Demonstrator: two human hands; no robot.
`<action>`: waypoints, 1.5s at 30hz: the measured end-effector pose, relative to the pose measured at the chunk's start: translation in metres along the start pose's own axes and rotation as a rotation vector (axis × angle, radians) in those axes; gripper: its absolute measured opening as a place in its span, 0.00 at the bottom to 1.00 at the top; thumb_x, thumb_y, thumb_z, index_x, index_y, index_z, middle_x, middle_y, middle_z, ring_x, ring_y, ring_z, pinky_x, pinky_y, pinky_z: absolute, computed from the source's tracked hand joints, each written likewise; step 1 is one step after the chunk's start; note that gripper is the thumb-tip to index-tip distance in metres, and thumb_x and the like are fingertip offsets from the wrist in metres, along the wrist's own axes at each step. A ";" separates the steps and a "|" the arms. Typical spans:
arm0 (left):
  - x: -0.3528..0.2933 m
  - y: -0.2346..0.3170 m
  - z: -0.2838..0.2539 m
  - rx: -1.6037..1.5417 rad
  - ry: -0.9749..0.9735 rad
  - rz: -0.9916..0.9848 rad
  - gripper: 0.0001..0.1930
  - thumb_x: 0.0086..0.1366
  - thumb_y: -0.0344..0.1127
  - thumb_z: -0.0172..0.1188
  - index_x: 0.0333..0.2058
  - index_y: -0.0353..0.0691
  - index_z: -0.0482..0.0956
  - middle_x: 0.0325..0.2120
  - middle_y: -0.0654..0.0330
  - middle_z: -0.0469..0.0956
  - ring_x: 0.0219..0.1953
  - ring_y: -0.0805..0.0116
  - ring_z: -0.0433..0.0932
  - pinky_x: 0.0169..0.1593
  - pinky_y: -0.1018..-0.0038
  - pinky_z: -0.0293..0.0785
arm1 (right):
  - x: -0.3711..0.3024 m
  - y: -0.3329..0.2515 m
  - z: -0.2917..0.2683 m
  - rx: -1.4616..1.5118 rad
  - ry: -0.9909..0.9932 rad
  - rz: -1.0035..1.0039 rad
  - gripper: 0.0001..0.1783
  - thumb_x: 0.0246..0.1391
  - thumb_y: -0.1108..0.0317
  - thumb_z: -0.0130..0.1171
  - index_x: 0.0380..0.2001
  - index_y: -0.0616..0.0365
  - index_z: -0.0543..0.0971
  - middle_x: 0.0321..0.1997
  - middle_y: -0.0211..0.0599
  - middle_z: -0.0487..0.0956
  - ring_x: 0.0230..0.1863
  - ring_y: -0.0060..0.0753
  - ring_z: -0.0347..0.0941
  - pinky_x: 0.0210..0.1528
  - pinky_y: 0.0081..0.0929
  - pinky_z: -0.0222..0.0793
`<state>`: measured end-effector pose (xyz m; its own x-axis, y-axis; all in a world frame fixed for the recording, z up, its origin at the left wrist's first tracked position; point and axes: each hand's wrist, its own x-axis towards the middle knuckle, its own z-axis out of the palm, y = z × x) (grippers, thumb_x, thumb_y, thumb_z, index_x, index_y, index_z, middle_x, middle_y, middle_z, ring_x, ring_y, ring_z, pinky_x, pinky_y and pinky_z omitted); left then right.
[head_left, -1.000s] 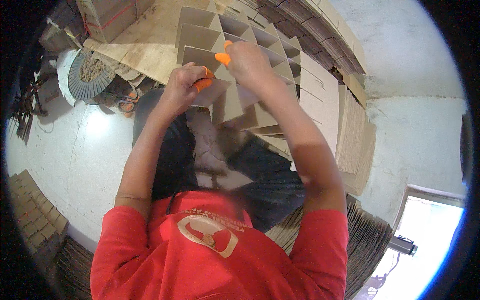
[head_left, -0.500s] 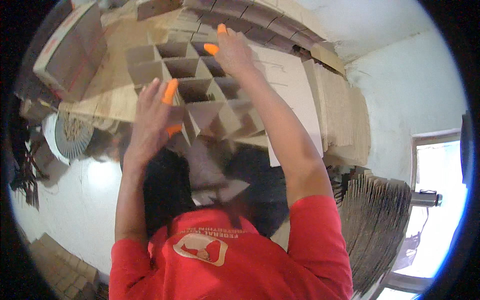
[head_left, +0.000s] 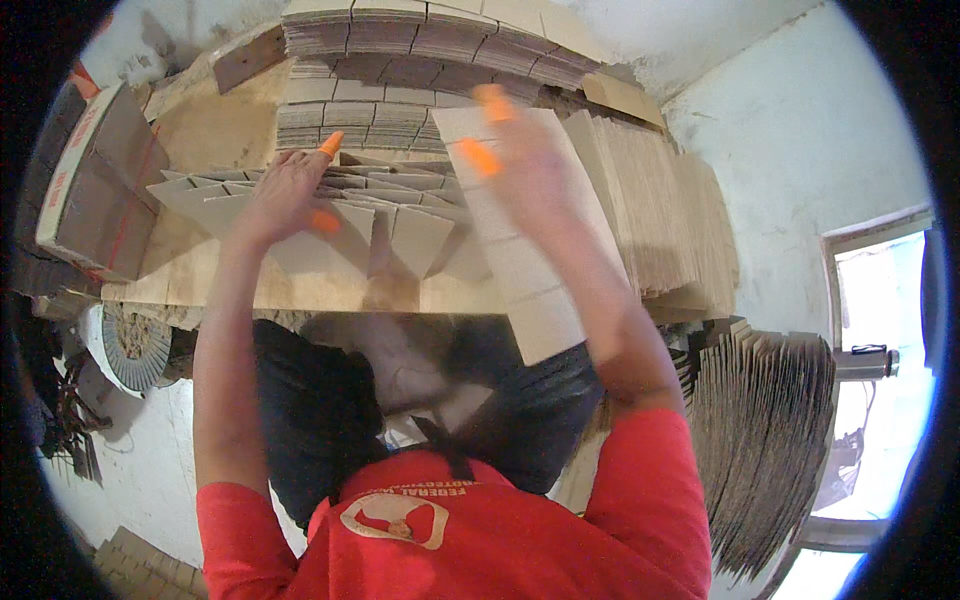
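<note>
A cardboard divider (head_left: 420,240) of interlocked slotted strips leans partly folded on the wooden table, its cells narrowed. My left hand (head_left: 280,195) is closed on its upper left edge, with an orange-covered index finger behind and the orange-covered thumb in front. To the right of the divider lies a long pale cardboard sheet (head_left: 540,300) with cut slots. Over that sheet is my right hand (head_left: 530,170), smeared by motion. Two of its fingertips wear orange covers. I cannot make out whether it grips the sheet.
Behind the divider stand stacks of cut cardboard pieces (head_left: 380,125). A large pile of cardboard sheets (head_left: 660,210) is at the right, and another stack (head_left: 760,440) stands lower down. A cardboard box (head_left: 100,190) sits on the left of the table (head_left: 400,295). A round fan (head_left: 138,348) is below it.
The divider's open cells have been folded narrow. My right hand has left the divider's far side and moved over the pale sheet. My left hand has come onto the divider's edge.
</note>
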<state>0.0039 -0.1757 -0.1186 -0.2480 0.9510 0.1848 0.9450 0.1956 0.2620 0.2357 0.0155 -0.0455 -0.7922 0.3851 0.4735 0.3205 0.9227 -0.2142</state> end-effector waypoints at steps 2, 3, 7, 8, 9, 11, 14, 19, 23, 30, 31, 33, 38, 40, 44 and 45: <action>0.003 0.013 -0.009 -0.090 -0.049 -0.044 0.31 0.45 0.35 0.70 0.51 0.44 0.72 0.38 0.52 0.79 0.45 0.50 0.76 0.54 0.61 0.67 | -0.015 0.059 -0.038 -0.128 -0.097 0.275 0.42 0.52 0.48 0.63 0.62 0.64 0.64 0.58 0.54 0.72 0.58 0.49 0.69 0.59 0.38 0.64; 0.004 0.010 -0.003 -0.108 -0.025 -0.023 0.28 0.45 0.36 0.70 0.47 0.45 0.74 0.35 0.52 0.79 0.42 0.50 0.77 0.50 0.61 0.69 | -0.030 0.088 -0.050 -0.131 -0.160 0.420 0.43 0.51 0.47 0.63 0.61 0.66 0.64 0.55 0.55 0.73 0.56 0.47 0.70 0.57 0.37 0.65; 0.000 -0.002 0.013 -0.138 0.069 0.024 0.14 0.46 0.37 0.68 0.34 0.45 0.80 0.28 0.54 0.79 0.33 0.51 0.78 0.37 0.60 0.72 | -0.068 0.155 -0.057 -0.132 -0.439 0.643 0.39 0.50 0.50 0.64 0.58 0.66 0.67 0.52 0.55 0.75 0.54 0.47 0.73 0.54 0.37 0.68; -0.002 0.000 0.011 -0.133 0.095 0.027 0.11 0.47 0.37 0.67 0.32 0.44 0.81 0.27 0.54 0.79 0.32 0.51 0.78 0.36 0.59 0.72 | -0.071 0.160 -0.056 -0.121 -0.532 0.679 0.37 0.51 0.52 0.64 0.58 0.65 0.67 0.54 0.56 0.75 0.55 0.49 0.72 0.55 0.39 0.67; -0.004 0.000 0.011 -0.127 0.088 0.013 0.12 0.47 0.37 0.67 0.33 0.43 0.81 0.27 0.53 0.78 0.33 0.50 0.78 0.37 0.59 0.72 | -0.075 0.166 -0.059 -0.031 -0.614 0.722 0.35 0.53 0.53 0.61 0.58 0.65 0.68 0.54 0.54 0.75 0.55 0.46 0.72 0.55 0.38 0.67; -0.008 0.002 0.006 -0.103 0.083 -0.024 0.14 0.49 0.38 0.68 0.34 0.41 0.81 0.28 0.51 0.77 0.35 0.49 0.76 0.39 0.60 0.72 | -0.065 0.142 -0.076 0.157 -0.770 0.786 0.31 0.58 0.54 0.55 0.57 0.65 0.69 0.54 0.52 0.75 0.56 0.41 0.72 0.55 0.34 0.67; -0.015 0.026 -0.008 -0.046 0.105 -0.034 0.08 0.50 0.31 0.61 0.32 0.44 0.81 0.26 0.52 0.78 0.34 0.50 0.78 0.37 0.60 0.73 | -0.118 0.221 -0.053 0.617 0.002 1.016 0.24 0.54 0.56 0.61 0.46 0.65 0.76 0.39 0.39 0.78 0.35 0.27 0.74 0.34 0.27 0.69; -0.099 0.032 -0.070 -0.004 0.246 -0.159 0.12 0.49 0.34 0.66 0.34 0.38 0.82 0.31 0.54 0.80 0.36 0.52 0.76 0.39 0.62 0.72 | -0.121 0.232 -0.140 0.287 -0.053 0.879 0.20 0.60 0.57 0.50 0.44 0.64 0.78 0.43 0.42 0.79 0.42 0.33 0.75 0.41 0.35 0.70; -0.187 0.029 -0.121 0.273 0.466 -0.246 0.13 0.52 0.28 0.63 0.39 0.36 0.80 0.30 0.54 0.77 0.35 0.55 0.76 0.39 0.66 0.72 | -0.100 0.177 -0.181 0.345 -0.089 0.916 0.21 0.58 0.56 0.54 0.44 0.65 0.78 0.50 0.49 0.77 0.51 0.39 0.72 0.47 0.40 0.68; -0.284 -0.013 -0.122 0.443 0.679 -0.633 0.15 0.55 0.30 0.65 0.43 0.37 0.80 0.38 0.57 0.81 0.39 0.59 0.78 0.44 0.69 0.74 | -0.100 0.180 -0.111 0.066 0.100 0.709 0.16 0.52 0.64 0.62 0.35 0.69 0.76 0.34 0.39 0.77 0.33 0.32 0.67 0.36 0.38 0.64; -0.285 -0.020 -0.119 0.502 0.662 -0.646 0.15 0.55 0.30 0.64 0.43 0.38 0.80 0.37 0.56 0.80 0.38 0.58 0.78 0.43 0.68 0.74 | -0.096 0.178 -0.093 0.159 0.204 0.708 0.13 0.51 0.67 0.63 0.30 0.69 0.75 0.28 0.36 0.76 0.29 0.30 0.64 0.32 0.39 0.62; -0.292 -0.036 -0.108 0.353 0.825 -0.703 0.14 0.56 0.31 0.64 0.43 0.41 0.80 0.33 0.56 0.79 0.38 0.58 0.77 0.40 0.69 0.73 | -0.087 0.180 -0.073 0.203 0.238 0.711 0.13 0.51 0.68 0.62 0.24 0.66 0.72 0.23 0.36 0.70 0.27 0.30 0.59 0.30 0.39 0.59; -0.239 -0.045 -0.098 0.418 0.947 -0.829 0.10 0.53 0.38 0.64 0.34 0.44 0.79 0.27 0.61 0.79 0.34 0.60 0.76 0.37 0.66 0.73 | -0.094 0.206 -0.080 -0.068 0.226 0.649 0.14 0.52 0.70 0.60 0.22 0.65 0.67 0.20 0.37 0.61 0.26 0.29 0.54 0.29 0.33 0.59; -0.224 -0.068 -0.086 0.471 0.954 -0.763 0.10 0.54 0.37 0.63 0.36 0.44 0.78 0.29 0.60 0.78 0.35 0.59 0.76 0.38 0.65 0.73 | -0.104 0.219 -0.085 0.015 0.256 0.679 0.12 0.55 0.68 0.57 0.25 0.64 0.67 0.22 0.35 0.63 0.28 0.28 0.56 0.32 0.32 0.61; -0.188 -0.108 -0.055 0.643 0.870 -0.728 0.10 0.55 0.35 0.60 0.37 0.45 0.78 0.33 0.57 0.78 0.38 0.55 0.75 0.39 0.62 0.72 | -0.123 0.218 -0.097 0.310 0.128 0.748 0.16 0.66 0.57 0.45 0.42 0.59 0.70 0.40 0.33 0.70 0.42 0.29 0.65 0.49 0.38 0.68; -0.175 -0.113 -0.047 0.682 0.881 -0.718 0.10 0.54 0.35 0.60 0.36 0.45 0.78 0.33 0.56 0.78 0.38 0.55 0.75 0.39 0.62 0.71 | -0.145 0.224 -0.093 0.412 0.153 0.613 0.19 0.67 0.55 0.43 0.48 0.60 0.69 0.45 0.36 0.71 0.46 0.31 0.66 0.52 0.39 0.68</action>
<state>-0.0690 -0.3756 -0.1364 -0.5441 0.1643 0.8228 0.3995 0.9131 0.0819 0.4711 0.1682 -0.0823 -0.4444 0.8531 0.2734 0.4364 0.4726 -0.7656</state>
